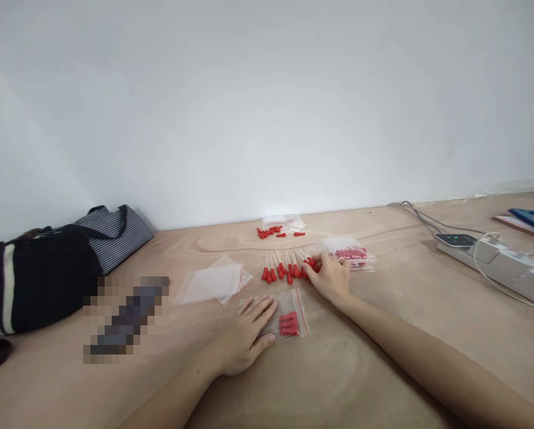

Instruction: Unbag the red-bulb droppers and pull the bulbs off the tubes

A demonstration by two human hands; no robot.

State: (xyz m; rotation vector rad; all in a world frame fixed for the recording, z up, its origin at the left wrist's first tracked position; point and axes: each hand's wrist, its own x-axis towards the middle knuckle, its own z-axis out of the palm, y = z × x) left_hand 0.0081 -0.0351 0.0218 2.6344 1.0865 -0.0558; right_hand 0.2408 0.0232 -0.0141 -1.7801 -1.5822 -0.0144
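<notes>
My left hand [247, 336] lies flat with fingers stretched on the left part of a clear zip bag [273, 322]. Several red rubber bulbs [289, 323] show inside that bag. Beyond it is a row of droppers [281, 271], thin clear stems pointing away and red bulbs towards me. At the row's right end, my right hand [331, 275] has its fingers bent and closed around a red-bulbed dropper [310, 262]; its fingertips are partly hidden. Just right of that hand sits a stack of filled zip bags [349, 251] with red bulbs in them.
Flat zip bags [211, 283] lie left of the droppers. Further droppers [269, 231] and a clear bag [284, 220] are by the wall. A striped bag [115, 235] and a blurred-out object [130, 316] are at left; a power strip [503, 262] with cables is at right.
</notes>
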